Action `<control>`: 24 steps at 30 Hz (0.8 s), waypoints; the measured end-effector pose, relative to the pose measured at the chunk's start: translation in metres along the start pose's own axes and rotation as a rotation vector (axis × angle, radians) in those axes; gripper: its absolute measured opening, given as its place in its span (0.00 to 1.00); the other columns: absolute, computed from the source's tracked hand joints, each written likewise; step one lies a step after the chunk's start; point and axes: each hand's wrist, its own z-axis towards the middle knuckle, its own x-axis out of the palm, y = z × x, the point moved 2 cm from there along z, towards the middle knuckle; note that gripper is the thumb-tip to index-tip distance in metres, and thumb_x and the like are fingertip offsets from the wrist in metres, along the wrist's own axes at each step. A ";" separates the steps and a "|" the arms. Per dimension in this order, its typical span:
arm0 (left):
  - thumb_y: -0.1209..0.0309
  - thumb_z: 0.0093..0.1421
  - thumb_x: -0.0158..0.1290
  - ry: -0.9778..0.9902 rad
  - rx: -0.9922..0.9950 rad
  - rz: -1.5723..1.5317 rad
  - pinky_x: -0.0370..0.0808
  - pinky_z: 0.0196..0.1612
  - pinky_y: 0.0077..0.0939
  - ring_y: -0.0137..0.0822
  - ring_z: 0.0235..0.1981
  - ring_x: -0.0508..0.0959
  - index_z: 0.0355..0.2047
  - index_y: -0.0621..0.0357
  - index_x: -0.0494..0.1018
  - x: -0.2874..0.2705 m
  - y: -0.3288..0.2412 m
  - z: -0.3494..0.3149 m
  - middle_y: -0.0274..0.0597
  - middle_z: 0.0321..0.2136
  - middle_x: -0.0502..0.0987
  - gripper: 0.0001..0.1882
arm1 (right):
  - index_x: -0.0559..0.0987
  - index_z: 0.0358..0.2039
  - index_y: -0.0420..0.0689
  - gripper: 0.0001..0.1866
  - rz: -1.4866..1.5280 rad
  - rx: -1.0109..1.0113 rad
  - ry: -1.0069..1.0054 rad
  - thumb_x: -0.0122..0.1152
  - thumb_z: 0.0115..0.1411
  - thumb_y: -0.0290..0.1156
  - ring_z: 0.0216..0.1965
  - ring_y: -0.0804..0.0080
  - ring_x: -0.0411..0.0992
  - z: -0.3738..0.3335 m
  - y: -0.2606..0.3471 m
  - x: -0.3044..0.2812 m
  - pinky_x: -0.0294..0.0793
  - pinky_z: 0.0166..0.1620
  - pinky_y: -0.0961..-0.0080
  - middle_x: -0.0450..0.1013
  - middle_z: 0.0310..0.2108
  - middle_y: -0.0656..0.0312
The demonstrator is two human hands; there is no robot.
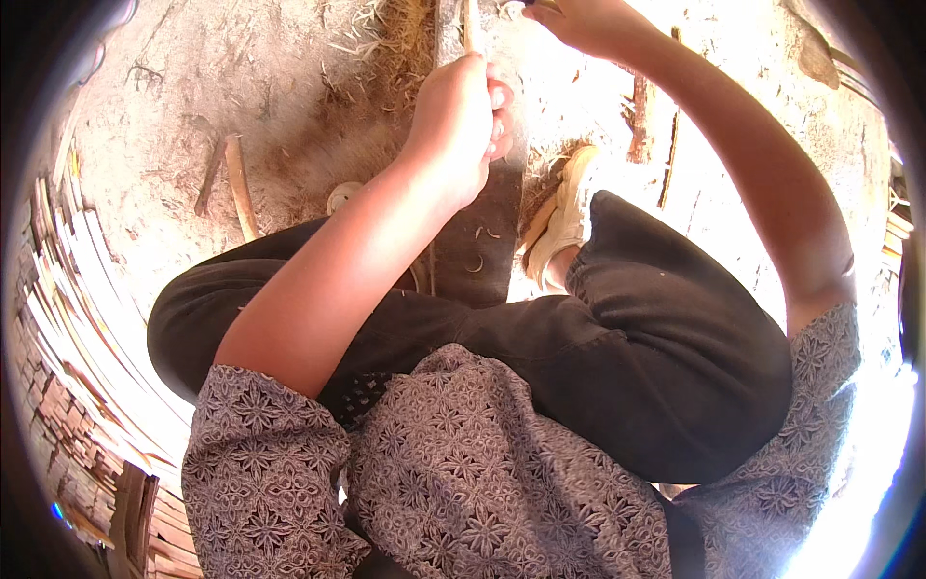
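My left hand (pixel 455 127) is closed round a thin, pale wooden stick (pixel 471 27). The stick points up out of the top of the view, so its far end is hidden. Below that hand runs a dark wooden plank (pixel 475 261), which passes between my legs. Farther right, at the top edge, my right hand (pixel 590 25) is closed on a dark, narrow handle (pixel 546 5). Only a bit of this handled tool shows; the picture's edge cuts off the rest.
Curled wood shavings (pixel 413 39) lie beside the plank on the dirt ground. A short stick (pixel 241 188) lies left of my knee. Many split wood strips (pixel 101 289) are stacked at the left. My light-coloured shoe (pixel 569 207) stands right of the plank, near a brown stick (pixel 640 121).
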 end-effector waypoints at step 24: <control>0.65 0.71 0.44 -0.013 0.029 0.038 0.56 0.14 0.17 0.22 0.14 0.59 0.39 0.54 0.65 -0.020 0.013 0.008 0.28 0.20 0.63 0.07 | 0.75 0.58 0.53 0.16 0.198 0.026 -0.087 0.51 0.74 0.41 0.32 0.70 0.81 -0.095 0.012 0.020 0.81 0.40 0.67 0.82 0.38 0.56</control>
